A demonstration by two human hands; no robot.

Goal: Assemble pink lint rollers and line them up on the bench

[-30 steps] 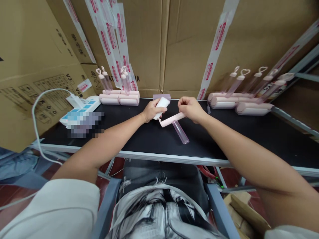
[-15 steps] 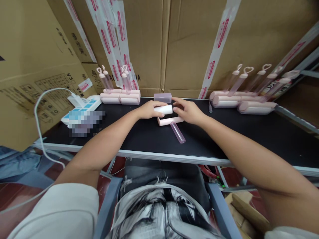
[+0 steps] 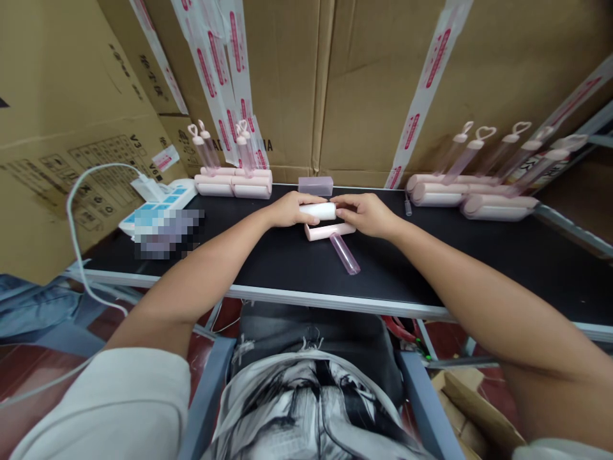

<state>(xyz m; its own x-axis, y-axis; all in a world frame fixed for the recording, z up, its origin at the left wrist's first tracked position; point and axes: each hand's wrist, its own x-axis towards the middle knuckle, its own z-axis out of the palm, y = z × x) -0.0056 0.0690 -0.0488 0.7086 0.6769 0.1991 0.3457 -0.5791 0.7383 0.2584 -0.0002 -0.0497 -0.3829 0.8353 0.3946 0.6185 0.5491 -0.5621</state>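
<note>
One white roll [image 3: 320, 211] lies in the left hand's [image 3: 287, 209] grasp, its right end at the curled right hand [image 3: 368, 214], whose grip I cannot tell. Nearer is one pink holder [image 3: 326, 232] with one clear tube [image 3: 345, 255] on the table [image 3: 272, 262]; beyond, one lavender box [image 3: 315, 186], four heart-topped handles [image 3: 246, 156] left, five pink handles [image 3: 462, 163] right.
</note>
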